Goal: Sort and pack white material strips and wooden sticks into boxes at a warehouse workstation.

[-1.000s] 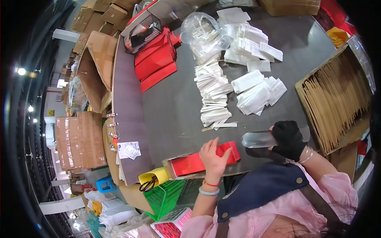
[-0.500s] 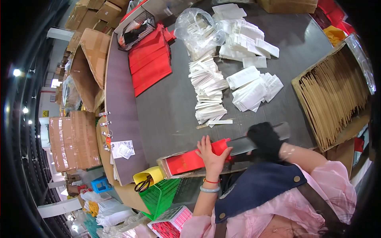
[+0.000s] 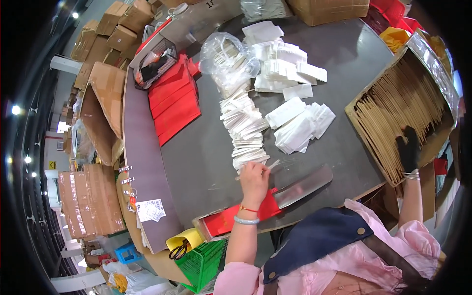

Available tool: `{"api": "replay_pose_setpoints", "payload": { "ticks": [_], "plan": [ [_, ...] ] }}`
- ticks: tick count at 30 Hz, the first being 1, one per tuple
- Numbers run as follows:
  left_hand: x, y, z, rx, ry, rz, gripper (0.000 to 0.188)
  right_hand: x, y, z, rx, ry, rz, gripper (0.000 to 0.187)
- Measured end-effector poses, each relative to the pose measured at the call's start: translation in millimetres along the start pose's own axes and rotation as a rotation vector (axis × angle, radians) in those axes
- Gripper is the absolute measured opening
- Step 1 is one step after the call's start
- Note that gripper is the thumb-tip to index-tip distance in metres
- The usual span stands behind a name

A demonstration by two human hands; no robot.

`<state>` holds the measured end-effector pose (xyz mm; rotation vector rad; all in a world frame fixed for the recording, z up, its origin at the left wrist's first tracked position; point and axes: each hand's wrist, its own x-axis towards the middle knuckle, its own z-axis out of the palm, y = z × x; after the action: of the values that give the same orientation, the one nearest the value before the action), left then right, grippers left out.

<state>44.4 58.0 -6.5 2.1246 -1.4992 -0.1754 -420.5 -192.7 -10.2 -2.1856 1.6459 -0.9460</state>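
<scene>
My left hand point(image 3: 254, 184) reaches over the near end of a long row of thin white paper packets point(image 3: 243, 118). Its thumb and fingers are pinched on one white packet point(image 3: 274, 164). Beneath that wrist, a stack of red paper bags point(image 3: 226, 220) lies in a shallow tray at the table's front edge. A smooth grey metal strip point(image 3: 307, 187) extends rightward from the red bags. My right hand point(image 3: 409, 150), in a black glove, is at the open carton point(image 3: 355, 114) on the right. Its fingers are spread against the upright brown cardboard sheets point(image 3: 400, 105) packed inside.
More white packets point(image 3: 307, 125) lie in piles mid-table, beside a clear plastic bag point(image 3: 228, 54). Red bags point(image 3: 174, 103) and a wire basket point(image 3: 156, 64) are at the far left. A yellow holder with scissors point(image 3: 183, 243) and a green basket point(image 3: 204, 263) sit at the front left.
My right hand has left the metal strip and moved right to the carton. My left hand has lifted off the red bags and moved to the row of white packets. The view has shifted.
</scene>
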Motion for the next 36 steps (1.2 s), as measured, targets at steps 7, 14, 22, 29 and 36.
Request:
{"api": "replay_pose_setpoints", "payload": {
  "ticks": [7,14,22,29,36],
  "plan": [
    [64.0,74.7,48.1,-0.080,0.186,-0.036,0.018,-5.3,44.8,-12.8,-0.280,-0.248,0.041,0.031],
    [35.2,49.9,49.3,-0.113,-0.040,-0.057,0.025,-15.3,43.6,-10.4,-0.232,-0.189,0.153,0.031],
    [31.4,53.3,36.9,-0.112,0.043,-0.007,0.022,-11.5,19.7,-7.3,-0.024,0.270,0.209,0.027],
    [6.2,80.4,-20.7,-0.483,-0.396,-0.364,0.022,-29.6,-142.4,20.7,0.427,-0.404,-0.146,0.011],
    [-58.8,67.9,-29.9,-0.059,-0.128,-0.174,0.044,-42.6,-173.9,64.3,0.189,-0.811,-0.522,0.023]
  ]
}}
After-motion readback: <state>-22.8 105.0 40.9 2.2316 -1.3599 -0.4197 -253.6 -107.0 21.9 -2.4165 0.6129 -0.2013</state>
